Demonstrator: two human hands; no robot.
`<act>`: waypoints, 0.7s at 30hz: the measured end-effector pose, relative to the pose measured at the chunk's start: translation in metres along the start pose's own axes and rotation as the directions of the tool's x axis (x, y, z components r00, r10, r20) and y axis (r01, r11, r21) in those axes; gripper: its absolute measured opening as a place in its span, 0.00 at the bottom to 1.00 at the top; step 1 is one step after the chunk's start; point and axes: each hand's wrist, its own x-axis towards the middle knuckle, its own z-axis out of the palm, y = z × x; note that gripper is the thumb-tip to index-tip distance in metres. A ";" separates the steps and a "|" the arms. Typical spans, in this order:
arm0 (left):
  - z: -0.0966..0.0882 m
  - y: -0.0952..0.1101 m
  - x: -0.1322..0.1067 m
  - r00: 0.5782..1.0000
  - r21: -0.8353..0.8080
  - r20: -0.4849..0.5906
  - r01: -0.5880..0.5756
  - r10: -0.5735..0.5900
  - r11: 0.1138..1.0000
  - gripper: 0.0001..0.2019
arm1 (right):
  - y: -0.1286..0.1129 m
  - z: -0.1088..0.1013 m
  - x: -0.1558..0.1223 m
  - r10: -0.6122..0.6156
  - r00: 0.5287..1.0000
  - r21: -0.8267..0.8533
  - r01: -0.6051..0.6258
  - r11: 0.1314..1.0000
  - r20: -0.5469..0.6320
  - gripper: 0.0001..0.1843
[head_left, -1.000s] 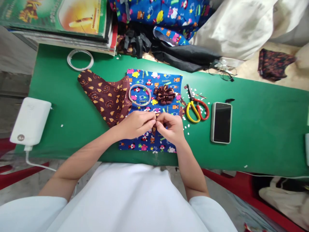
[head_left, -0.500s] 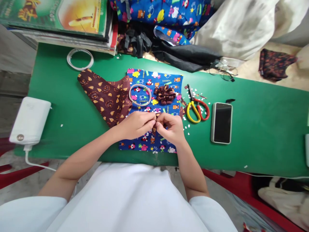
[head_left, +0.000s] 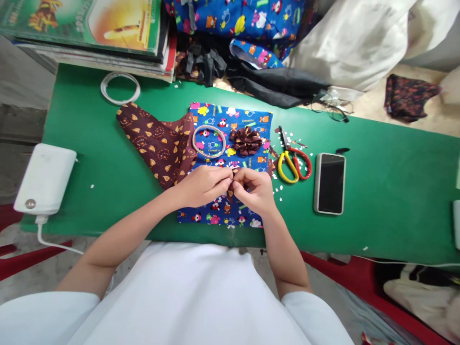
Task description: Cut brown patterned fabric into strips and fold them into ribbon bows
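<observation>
My left hand [head_left: 210, 184] and my right hand [head_left: 254, 189] meet fingertip to fingertip, both pinched on a small piece of brown patterned fabric [head_left: 230, 192] that is mostly hidden by the fingers. Beneath them lies a blue cartoon-print cloth [head_left: 201, 213]. On that cloth, just beyond my hands, rest a pale ring-shaped band [head_left: 194, 143] and a gathered brown fabric flower [head_left: 247, 141]. A larger brown cloth with yellow leaf shapes [head_left: 153, 141] spreads out to the left, partly under my left hand.
Scissors with yellow and red handles [head_left: 288, 165] lie right of the cloth among white scraps. Farther right is a phone [head_left: 330, 183]. A white power bank [head_left: 46, 179] with a cable sits at the left edge, a white coil [head_left: 103, 88] and stacked books [head_left: 108, 67] behind.
</observation>
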 end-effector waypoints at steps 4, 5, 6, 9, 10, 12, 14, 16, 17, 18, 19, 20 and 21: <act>0.000 0.000 0.000 1.000 0.007 -0.006 -0.004 0.004 1.000 0.12 | 0.003 -0.001 0.000 0.018 1.000 0.045 -0.018 0.999 0.013 0.08; 0.000 0.000 0.000 1.000 0.011 -0.008 -0.005 0.005 1.000 0.12 | 0.004 -0.002 0.000 0.022 0.999 0.067 -0.023 0.997 0.023 0.09; 0.000 0.000 0.000 1.000 0.016 -0.010 -0.007 0.008 1.000 0.12 | 0.004 -0.002 0.000 0.025 0.999 0.090 -0.028 0.996 0.036 0.09; 0.000 0.001 -0.001 1.000 0.032 -0.002 -0.015 0.015 0.999 0.13 | 0.005 -0.003 -0.001 0.022 0.998 0.141 -0.032 0.989 0.066 0.10; 0.000 0.001 -0.001 1.000 0.033 0.000 -0.016 0.016 0.999 0.13 | 0.005 -0.004 -0.001 0.018 0.997 0.143 -0.028 0.989 0.070 0.10; 0.000 0.001 -0.001 1.000 0.034 -0.001 -0.019 0.019 0.999 0.12 | 0.005 -0.004 -0.001 0.007 0.998 0.130 -0.016 0.991 0.067 0.10; -0.001 0.001 -0.001 1.000 0.039 -0.010 -0.022 0.023 0.999 0.12 | 0.004 -0.004 -0.001 0.004 0.999 0.101 -0.009 0.995 0.053 0.10; -0.001 0.000 -0.001 0.999 0.050 -0.018 -0.027 0.028 0.998 0.12 | 0.003 -0.003 -0.001 0.014 0.999 0.079 -0.017 0.997 0.036 0.10; -0.001 0.000 -0.001 0.999 0.057 -0.021 -0.027 0.029 0.998 0.12 | 0.003 -0.003 -0.001 0.021 0.999 0.070 -0.023 0.997 0.029 0.09; -0.001 0.000 -0.001 0.999 0.064 -0.022 -0.027 0.029 0.998 0.12 | 0.002 -0.002 -0.001 0.029 0.999 0.061 -0.030 0.998 0.024 0.09; -0.001 0.000 -0.001 0.999 0.069 -0.021 -0.027 0.028 0.997 0.12 | 0.002 -0.002 -0.001 0.034 0.999 0.051 -0.035 0.998 0.018 0.08; -0.001 0.000 -0.001 0.999 0.074 -0.019 -0.026 0.027 0.997 0.12 | 0.002 -0.001 -0.001 0.037 0.999 0.042 -0.037 0.998 0.009 0.08; -0.001 0.000 -0.001 1.000 0.078 -0.018 -0.025 0.026 0.997 0.12 | 0.002 -0.001 -0.001 0.038 0.999 0.031 -0.038 0.999 -0.003 0.08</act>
